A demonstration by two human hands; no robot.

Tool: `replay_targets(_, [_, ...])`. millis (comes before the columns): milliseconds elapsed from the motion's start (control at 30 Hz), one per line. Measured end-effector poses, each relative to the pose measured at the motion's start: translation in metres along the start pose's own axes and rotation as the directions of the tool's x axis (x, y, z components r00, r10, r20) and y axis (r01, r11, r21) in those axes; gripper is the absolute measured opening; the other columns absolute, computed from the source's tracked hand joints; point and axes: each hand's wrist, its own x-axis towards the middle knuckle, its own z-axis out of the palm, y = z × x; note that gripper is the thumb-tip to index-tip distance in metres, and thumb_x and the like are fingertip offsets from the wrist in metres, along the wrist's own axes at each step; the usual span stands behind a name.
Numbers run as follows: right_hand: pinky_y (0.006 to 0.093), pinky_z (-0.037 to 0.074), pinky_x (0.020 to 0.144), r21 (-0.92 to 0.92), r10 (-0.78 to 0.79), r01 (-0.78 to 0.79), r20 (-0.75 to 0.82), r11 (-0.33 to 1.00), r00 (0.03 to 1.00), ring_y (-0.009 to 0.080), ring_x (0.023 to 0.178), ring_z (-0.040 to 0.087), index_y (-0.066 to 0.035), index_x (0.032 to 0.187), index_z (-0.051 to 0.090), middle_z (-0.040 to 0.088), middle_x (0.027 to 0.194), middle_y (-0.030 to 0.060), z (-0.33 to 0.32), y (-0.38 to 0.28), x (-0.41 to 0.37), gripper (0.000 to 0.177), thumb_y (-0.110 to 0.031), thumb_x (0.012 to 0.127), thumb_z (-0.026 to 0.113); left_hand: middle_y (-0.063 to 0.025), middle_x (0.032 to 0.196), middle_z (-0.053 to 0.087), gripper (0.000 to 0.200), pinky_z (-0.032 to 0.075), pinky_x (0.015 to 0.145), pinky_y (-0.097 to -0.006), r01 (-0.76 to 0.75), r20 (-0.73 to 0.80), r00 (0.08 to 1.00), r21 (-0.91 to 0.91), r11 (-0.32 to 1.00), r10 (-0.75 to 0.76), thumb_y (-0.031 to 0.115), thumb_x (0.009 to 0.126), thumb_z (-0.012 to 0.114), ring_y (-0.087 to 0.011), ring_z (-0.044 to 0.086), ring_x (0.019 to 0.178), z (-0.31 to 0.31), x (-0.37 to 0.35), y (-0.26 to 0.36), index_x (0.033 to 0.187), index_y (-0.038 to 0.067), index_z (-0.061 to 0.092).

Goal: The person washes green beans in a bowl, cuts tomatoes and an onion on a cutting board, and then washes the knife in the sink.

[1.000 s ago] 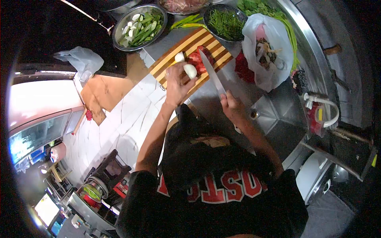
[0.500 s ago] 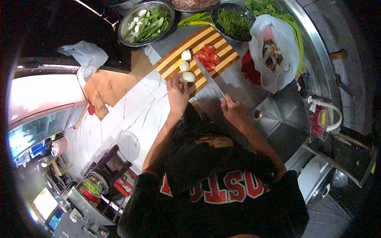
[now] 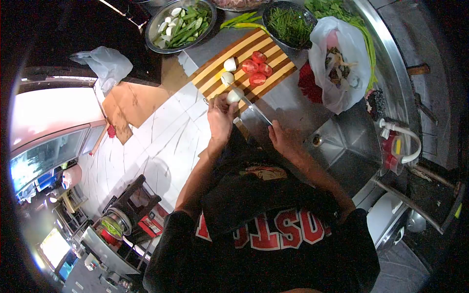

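My left hand is closed around a peeled white onion at the near left edge of a striped wooden cutting board. Closed on its handle, my right hand holds a knife, and the blade reaches up to the onion's right side. Two more white onion pieces lie beyond it on the board. Several cut red tomato pieces are grouped to the right, cut faces up.
Behind the board stand a metal bowl of green and white vegetables, green chillies and a dark bowl of chopped greens. A plastic bag of scraps sits to the right, near a sink and white faucet.
The knife has swung from beside the tomatoes back to the onion in my left hand. My left hand has shifted slightly right, its fingers now wrapped about the onion.
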Motion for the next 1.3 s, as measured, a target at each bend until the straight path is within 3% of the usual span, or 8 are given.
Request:
replay_targets(267, [0.0461,0.044,0.045,-0.180,-0.254,0.216,-0.224,0.960,0.941,0.0332,0.051,0.057,-0.008,0.086,0.049,0.055,0.056,0.0136,-0.018,0.007,0.013,0.019,-0.027,0.087,0.049,-0.0163,0.082,0.056,0.025,0.047,0.060,-0.0364,-0.080,-0.010,0.997,0.099,0.992,0.082,0.007,0.072,0.068,-0.0288,0.057,0.068,0.003,0.002,-0.011,0.092,-0.003,0.057])
replay_targets(333, [0.0490,0.048,0.055,-0.117,0.105,-0.074,0.286,0.990,0.953,0.0397,0.066,0.060,-0.005,0.095,0.048,0.060,0.076,0.0193,-0.033,-0.004,0.019,0.026,-0.029,0.086,0.049,-0.0165,0.081,0.055,0.025,0.047,0.061,-0.0372,-0.047,-0.012,0.999,0.108,0.993,0.049,0.007,0.072,0.068,-0.0297,0.057,0.069,0.002,0.003,-0.010,0.092,-0.003,0.057])
replay_targets(367, [0.0490,0.048,0.055,-0.114,0.103,-0.072,0.289,0.991,0.952,0.0397,0.066,0.060,-0.005,0.095,0.048,0.060,0.076,0.0193,-0.024,0.003,0.021,0.026,-0.029,0.086,0.049,-0.0166,0.080,0.055,0.024,0.046,0.061,-0.0378,-0.114,-0.024,0.993,0.157,0.981,0.120,0.006,0.072,0.068,-0.0306,0.056,0.069,0.002,0.004,-0.012,0.091,-0.003,0.058])
replay_targets(667, [0.0502,0.048,0.053,-0.188,-0.280,0.260,-0.092,0.947,0.955,0.0396,0.061,0.059,-0.004,0.093,0.049,0.058,0.063,0.0206,-0.021,0.010,0.037,0.026,-0.029,0.087,0.047,-0.0197,0.095,0.052,0.045,0.042,0.076,-0.0411,-0.184,0.106,0.981,0.235,0.954,0.163,0.007,0.069,0.068,-0.0353,0.050,0.091,0.008,0.006,-0.003,0.107,-0.001,0.045])
replay_targets(833, [0.0429,0.045,0.044,0.040,0.011,-0.008,-0.070,0.999,0.997,0.0331,0.052,0.058,-0.004,0.086,0.047,0.054,0.054,0.0167,-0.055,0.008,0.047,0.023,-0.027,0.087,0.047,-0.0234,0.117,0.042,0.063,0.037,0.086,-0.0457,-0.316,0.040,0.948,0.245,0.917,0.316,0.015,0.067,0.073,-0.0406,0.042,0.104,0.015,0.018,0.001,0.118,0.000,0.039])
replay_targets(900, [0.0420,0.045,0.044,0.037,-0.007,0.013,-0.174,0.999,0.985,0.0325,0.050,0.058,-0.004,0.085,0.046,0.053,0.053,0.0159,-0.044,0.036,0.053,0.022,-0.026,0.087,0.048,-0.0265,0.134,0.022,0.092,0.026,0.095,-0.0546,-0.407,0.088,0.910,0.387,0.828,0.406,0.032,0.063,0.076,-0.0455,0.028,0.118,0.014,0.025,0.005,0.132,0.001,0.024])
replay_targets(1167, [0.0434,0.046,0.049,-0.170,-0.127,0.079,-0.295,0.982,0.947,0.0338,0.054,0.058,-0.001,0.089,0.052,0.056,0.059,0.0178,-0.021,0.089,0.094,0.019,-0.020,0.085,0.049,-0.0284,0.130,0.026,0.110,0.030,0.101,-0.0443,-0.575,0.352,0.806,0.274,0.771,0.476,0.045,0.055,0.076,-0.0433,0.027,0.121,0.028,0.078,-0.001,0.134,-0.001,0.016])
replay_targets(1300, [0.0467,0.047,0.054,-0.075,0.252,-0.259,-0.097,0.963,0.963,0.0369,0.058,0.060,-0.001,0.093,0.053,0.060,0.066,0.0197,-0.033,0.043,0.097,0.026,-0.023,0.088,0.040,-0.0268,0.129,0.030,0.110,0.032,0.100,-0.0440,-0.652,0.401,0.738,0.212,0.728,0.543,0.045,0.052,0.077,-0.0418,0.031,0.119,0.032,0.097,-0.002,0.133,-0.001,0.020])
